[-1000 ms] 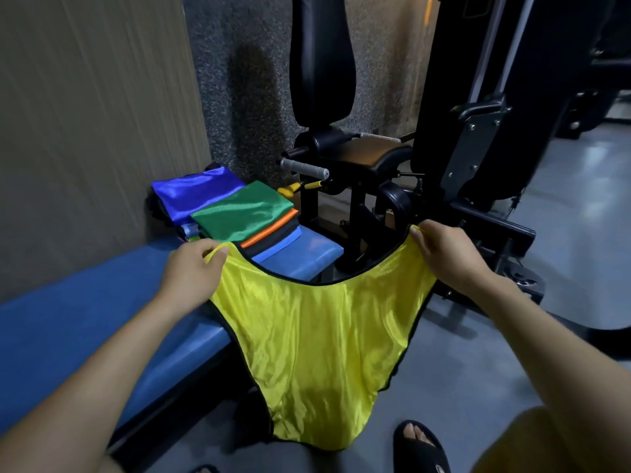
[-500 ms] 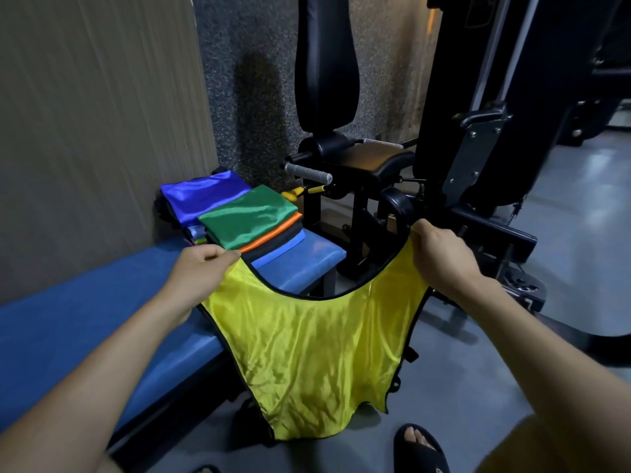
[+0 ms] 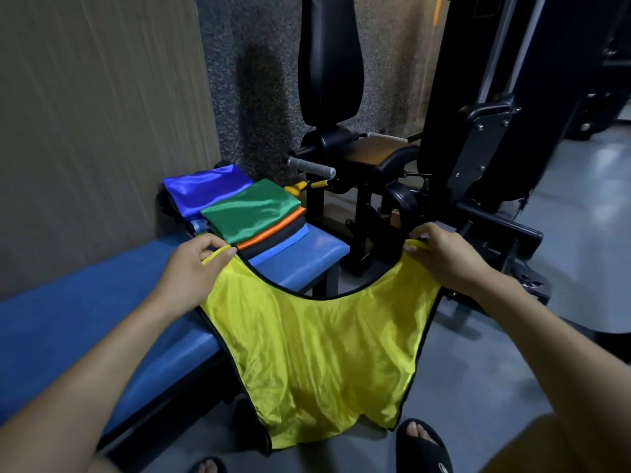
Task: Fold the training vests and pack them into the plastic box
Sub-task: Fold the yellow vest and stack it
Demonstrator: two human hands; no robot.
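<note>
While both hands, left hand (image 3: 191, 268) and right hand (image 3: 444, 257), pinch the yellow vest (image 3: 317, 353) by its shoulder straps, it hangs flat, judged ready for folding.

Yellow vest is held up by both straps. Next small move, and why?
Probably bring the two hands together to fold the yellow vest in half lengthwise. The left hand and right hand each pinch a shoulder strap, the vest hangs open and unfolded off the bench, and folded vests already sit stacked there.

Yellow vest (image 3: 317, 363) (black trim); blue bench (image 3: 68, 322); green vest (image 3: 252, 215).
</note>
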